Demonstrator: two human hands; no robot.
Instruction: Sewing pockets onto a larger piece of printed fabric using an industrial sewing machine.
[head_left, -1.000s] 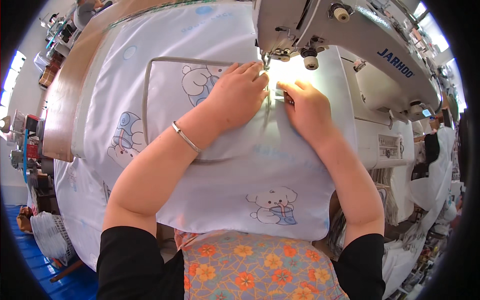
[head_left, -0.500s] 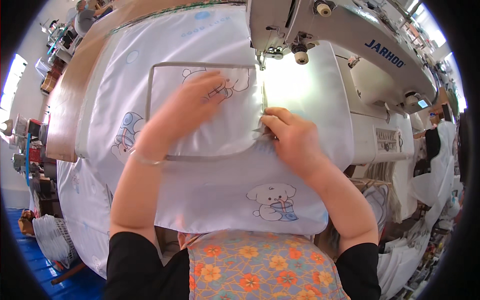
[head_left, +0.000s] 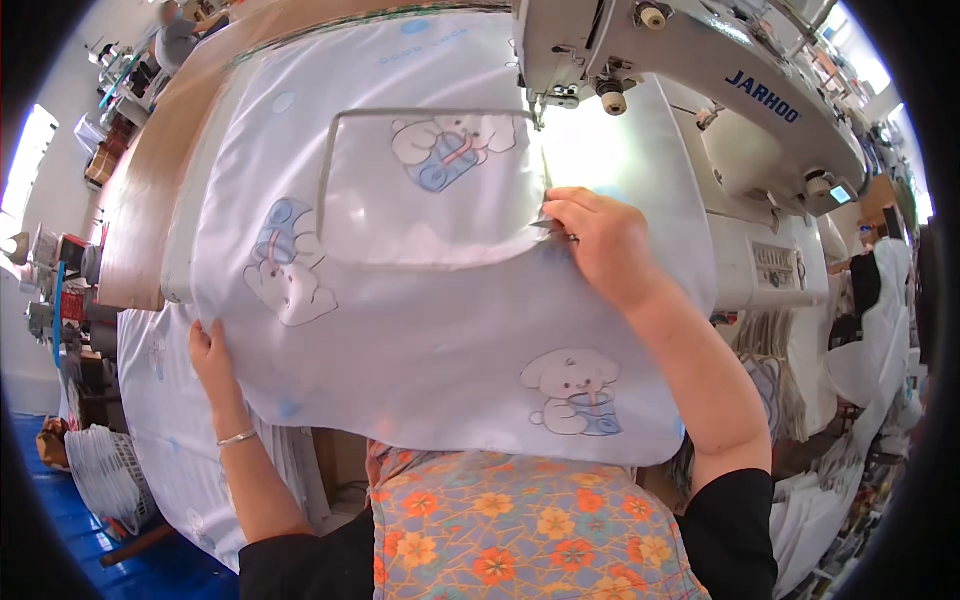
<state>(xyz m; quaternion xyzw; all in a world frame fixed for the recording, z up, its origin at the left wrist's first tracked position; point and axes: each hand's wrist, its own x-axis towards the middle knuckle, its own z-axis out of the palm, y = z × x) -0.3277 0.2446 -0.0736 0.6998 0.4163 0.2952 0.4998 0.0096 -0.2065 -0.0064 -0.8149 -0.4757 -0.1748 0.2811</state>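
Observation:
A large white satiny fabric [head_left: 430, 350] printed with cartoon puppies and blue cups spreads beneath the sewing machine head [head_left: 590, 60]. On it lies a smaller white panel [head_left: 400, 225] with a grey border, its right edge running up to the needle area [head_left: 538, 115]. My right hand [head_left: 608, 240] is closed beside that edge, fingertips pressed on the border. Small pointed metal snips [head_left: 545, 225] poke out from under its fingers, mostly hidden by the palm. At the fabric's left edge, my left hand [head_left: 210, 360] pinches the cloth between thumb and fingers.
A wooden tabletop [head_left: 150, 220] borders the fabric on the left. More white printed cloth [head_left: 165, 420] hangs below it. On the right stand the machine's body [head_left: 770, 260] and stacked white pieces [head_left: 800, 510]. Another person [head_left: 177, 40] sits far back left.
My left hand has moved from above the panel down to the fabric's left edge and taken hold there. The fabric and panel have shifted slightly right and away; my right hand moved along with them.

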